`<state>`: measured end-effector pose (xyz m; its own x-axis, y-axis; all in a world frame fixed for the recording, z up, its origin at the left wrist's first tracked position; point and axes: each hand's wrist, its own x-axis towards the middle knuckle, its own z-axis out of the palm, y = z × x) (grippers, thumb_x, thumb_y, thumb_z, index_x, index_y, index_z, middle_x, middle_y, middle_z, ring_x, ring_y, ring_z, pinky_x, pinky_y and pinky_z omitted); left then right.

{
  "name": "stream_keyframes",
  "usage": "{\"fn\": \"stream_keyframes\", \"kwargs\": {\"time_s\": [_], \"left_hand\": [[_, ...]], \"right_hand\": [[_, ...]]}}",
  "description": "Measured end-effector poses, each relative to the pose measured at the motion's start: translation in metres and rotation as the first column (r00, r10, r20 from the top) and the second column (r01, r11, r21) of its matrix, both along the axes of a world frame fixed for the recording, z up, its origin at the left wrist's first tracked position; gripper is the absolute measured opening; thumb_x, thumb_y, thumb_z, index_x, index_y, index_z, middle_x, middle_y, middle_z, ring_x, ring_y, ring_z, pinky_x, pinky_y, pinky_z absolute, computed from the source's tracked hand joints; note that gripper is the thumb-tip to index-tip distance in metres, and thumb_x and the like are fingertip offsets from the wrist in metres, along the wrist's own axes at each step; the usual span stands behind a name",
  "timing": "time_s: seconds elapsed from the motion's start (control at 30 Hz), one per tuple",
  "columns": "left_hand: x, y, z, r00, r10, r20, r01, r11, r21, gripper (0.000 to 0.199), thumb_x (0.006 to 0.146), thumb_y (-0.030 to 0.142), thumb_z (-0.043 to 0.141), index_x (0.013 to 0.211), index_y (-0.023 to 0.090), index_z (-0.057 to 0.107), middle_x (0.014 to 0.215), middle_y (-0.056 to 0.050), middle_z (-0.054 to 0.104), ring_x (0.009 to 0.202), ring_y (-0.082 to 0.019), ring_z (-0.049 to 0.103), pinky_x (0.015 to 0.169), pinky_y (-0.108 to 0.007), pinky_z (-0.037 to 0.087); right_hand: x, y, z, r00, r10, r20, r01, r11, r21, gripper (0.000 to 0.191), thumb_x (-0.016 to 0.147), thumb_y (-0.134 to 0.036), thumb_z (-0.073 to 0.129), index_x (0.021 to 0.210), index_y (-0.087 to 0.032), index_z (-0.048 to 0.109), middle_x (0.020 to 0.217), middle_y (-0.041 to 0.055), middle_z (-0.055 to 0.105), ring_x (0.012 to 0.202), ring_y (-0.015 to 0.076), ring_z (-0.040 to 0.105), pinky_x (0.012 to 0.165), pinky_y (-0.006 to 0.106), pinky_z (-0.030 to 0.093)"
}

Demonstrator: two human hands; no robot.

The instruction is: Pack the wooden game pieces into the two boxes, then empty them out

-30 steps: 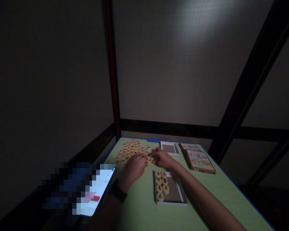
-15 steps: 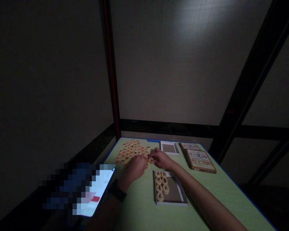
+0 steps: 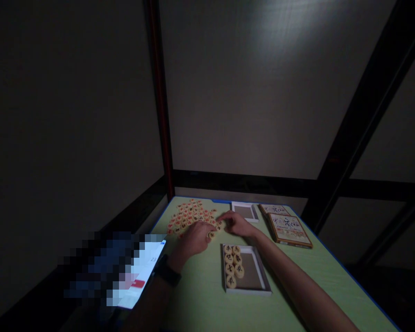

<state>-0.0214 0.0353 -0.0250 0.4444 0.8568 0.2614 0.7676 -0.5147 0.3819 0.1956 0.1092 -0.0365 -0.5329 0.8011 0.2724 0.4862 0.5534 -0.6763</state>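
Observation:
A spread of round Chinese chess pieces (image 3: 190, 213), marked in red and black, covers the far left of the table. My left hand (image 3: 197, 236) lies low over the near edge of this spread, fingers stretched forward, with one black-marked piece (image 3: 211, 235) beside its thumb. To the right, my right hand (image 3: 240, 225) is open, its index finger extended to the pieces at the right edge of the spread. Nearer to me, a shallow open box (image 3: 251, 291) holds two columns of black-marked pieces (image 3: 229, 269) along its left side; the rest of its brown bottom is bare.
Another shallow white-rimmed tray (image 3: 244, 204) stands at the back of the green table (image 3: 200, 295). Two printed boxes (image 3: 289, 228) overlap at the right edge. A lit screen (image 3: 143, 272), partly pixelated, is at the left edge. Walls stand behind and at the left.
My right hand has drawn slightly back from my left, and its fingers have spread from a closer pinch at the pieces. My left hand stays nearly where it was. The box's pieces are unchanged.

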Motion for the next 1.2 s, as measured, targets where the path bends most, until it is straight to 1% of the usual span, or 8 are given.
{"fn": "stream_keyframes", "kwargs": {"time_s": [0.2,0.4,0.53,0.67,0.77,0.9,1.03,1.2], "left_hand": [[0.004,-0.003,0.006,0.993,0.061,-0.097,-0.058,0.998,0.035,0.025,0.079,0.029,0.071,0.100,0.015,0.069,0.111,-0.011,0.068,0.112,-0.027,0.057,0.103,-0.039,0.041],[0.006,-0.001,0.001,0.990,0.044,-0.131,-0.032,0.996,0.086,0.010,0.086,0.023,0.064,0.093,0.017,0.067,0.107,-0.009,0.068,0.110,-0.024,0.057,0.101,-0.038,0.042],[0.007,0.001,-0.002,0.992,0.071,-0.105,-0.062,0.995,0.083,0.015,0.089,0.019,0.058,0.103,0.018,0.065,0.110,-0.010,0.068,0.111,-0.024,0.058,0.101,-0.038,0.041],[0.008,0.004,-0.004,0.998,0.069,0.013,-0.070,0.994,0.082,0.024,0.091,0.015,0.051,0.112,0.019,0.061,0.116,-0.009,0.066,0.111,-0.021,0.059,0.101,-0.036,0.042],[0.009,0.005,-0.003,0.990,0.022,0.141,-0.037,0.994,0.099,0.023,0.089,0.011,0.051,0.106,0.019,0.063,0.111,-0.008,0.066,0.108,-0.020,0.059,0.099,-0.035,0.044],[0.010,0.008,0.001,0.953,0.026,0.302,-0.055,0.995,0.088,0.022,0.082,0.006,0.054,0.096,0.020,0.065,0.101,-0.004,0.067,0.101,-0.019,0.061,0.095,-0.034,0.047],[0.012,0.011,0.003,0.897,0.084,0.433,-0.083,0.996,-0.022,0.032,0.077,0.004,0.056,0.102,0.020,0.066,0.098,-0.003,0.068,0.091,-0.017,0.064,0.088,-0.032,0.051],[0.013,0.017,0.004,0.747,0.102,0.657,0.066,0.972,-0.226,0.031,0.076,0.006,0.057,0.103,0.018,0.066,0.092,-0.004,0.071,0.083,-0.015,0.066,0.076,-0.027,0.054]], "right_hand": [[-0.007,-0.002,-0.007,0.999,-0.029,0.042,0.026,0.998,0.066,0.041,0.066,-0.001,0.060,0.102,-0.017,0.074,0.102,0.0075,0.073,0.088,0.0196,0.065,0.081,0.031,0.050],[-0.012,-0.012,-0.002,0.992,-0.065,0.112,0.047,0.987,0.155,0.039,0.071,-0.001,0.060,0.103,-0.018,0.073,0.106,0.0093,0.072,0.099,0.0225,0.065,0.091,0.035,0.047],[-0.014,-0.016,0.003,0.982,-0.087,0.168,0.052,0.978,0.204,0.038,0.076,-0.003,0.057,0.108,-0.016,0.071,0.104,0.0123,0.069,0.098,0.0222,0.063,0.088,0.034,0.046],[-0.015,-0.013,0.002,0.996,-0.086,0.002,0.085,0.989,0.120,0.027,0.077,-0.006,0.058,0.096,-0.015,0.074,0.095,0.0105,0.068,0.091,0.0214,0.062,0.087,0.034,0.045],[-0.015,-0.007,-0.001,0.989,-0.097,-0.109,0.102,0.994,0.038,0.018,0.078,-0.015,0.061,0.089,-0.014,0.075,0.087,0.0086,0.069,0.082,0.0200,0.061,0.079,0.032,0.047],[-0.013,-0.004,0.000,0.972,-0.100,-0.212,0.085,0.993,-0.079,0.030,0.081,-0.037,0.064,0.093,-0.012,0.074,0.077,0.0066,0.069,0.065,0.0151,0.058,0.061,0.027,0.047],[-0.015,-0.007,0.010,0.903,-0.078,-0.423,-0.030,0.970,-0.243,0.043,0.067,-0.049,0.077,0.089,-0.012,0.073,0.077,0.0063,0.071,0.067,0.0146,0.060,0.063,0.028,0.048],[-0.021,-0.014,0.027,0.844,-0.090,-0.529,-0.108,0.937,-0.332,0.046,0.055,-0.041,0.085,0.090,-0.015,0.070,0.073,0.0014,0.071,0.066,0.0140,0.063,0.069,0.029,0.050]]}}
